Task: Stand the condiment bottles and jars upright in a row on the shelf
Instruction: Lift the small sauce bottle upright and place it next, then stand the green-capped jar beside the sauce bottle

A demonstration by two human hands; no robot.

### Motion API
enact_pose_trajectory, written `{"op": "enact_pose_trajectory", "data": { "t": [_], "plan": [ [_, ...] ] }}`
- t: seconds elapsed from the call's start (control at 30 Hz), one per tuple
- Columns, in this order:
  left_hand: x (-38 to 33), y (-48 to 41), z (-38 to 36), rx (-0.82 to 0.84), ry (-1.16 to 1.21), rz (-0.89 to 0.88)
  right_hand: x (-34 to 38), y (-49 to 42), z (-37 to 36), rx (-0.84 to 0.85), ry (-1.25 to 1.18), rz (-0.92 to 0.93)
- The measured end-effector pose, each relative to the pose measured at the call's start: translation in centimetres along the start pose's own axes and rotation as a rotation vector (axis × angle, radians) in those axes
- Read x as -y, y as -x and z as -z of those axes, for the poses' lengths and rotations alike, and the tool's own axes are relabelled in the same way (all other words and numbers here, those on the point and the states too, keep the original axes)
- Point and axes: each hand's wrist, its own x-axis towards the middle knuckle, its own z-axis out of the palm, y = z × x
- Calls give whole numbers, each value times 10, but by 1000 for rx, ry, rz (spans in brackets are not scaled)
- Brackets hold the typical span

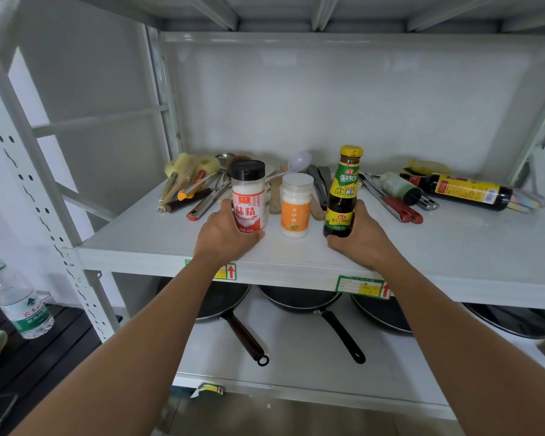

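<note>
Three containers stand upright near the front of the white shelf [145, 240]. My left hand [225, 234] grips the base of a black-capped shaker with a red and white label [249, 196]. Between my hands stands a white jar with an orange label [295, 205], untouched. My right hand [364, 237] holds the lower part of a dark sauce bottle with a yellow cap [343, 190]. At the back right a long dark bottle [463, 190] and a small green-labelled bottle [398, 187] lie on their sides.
Cooking utensils, tongs [390, 202], a ladle [298, 162] and brushes [186, 174] lie across the back of the shelf. Several black pans [299, 298] sit on the shelf below. A plastic water bottle [19, 303] stands at the lower left, outside the rack.
</note>
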Motion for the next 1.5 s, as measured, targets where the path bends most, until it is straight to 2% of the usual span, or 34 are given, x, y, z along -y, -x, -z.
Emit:
{"op": "enact_pose_trajectory", "data": {
  "t": [0.1,0.27,0.43,0.6,0.73,0.87,1.07,1.27,1.5],
  "plan": [
    [0,0,0,1,2,-4,0,-1,1,-10,-72,-17],
    [1,-1,0,3,18,9,-4,-8,8,-108,-488,-110],
    [5,-4,-1,15,30,20,-14,-10,18,-235,-631,-190],
    [10,-14,0,86,86,9,-35,-42,61,-311,-234,-105],
    [14,-18,0,111,118,-13,-49,-76,99,-343,13,-149],
    [11,-19,-6,48,106,-22,-79,-107,114,-353,220,-205],
    [20,-21,-13,-7,88,-54,-113,-141,102,-289,401,-255],
    [23,-24,-14,-27,76,-61,-133,-160,101,-265,616,-160],
    [18,-18,-11,-21,75,-52,-89,-123,111,-371,573,-118]
  ]
}}
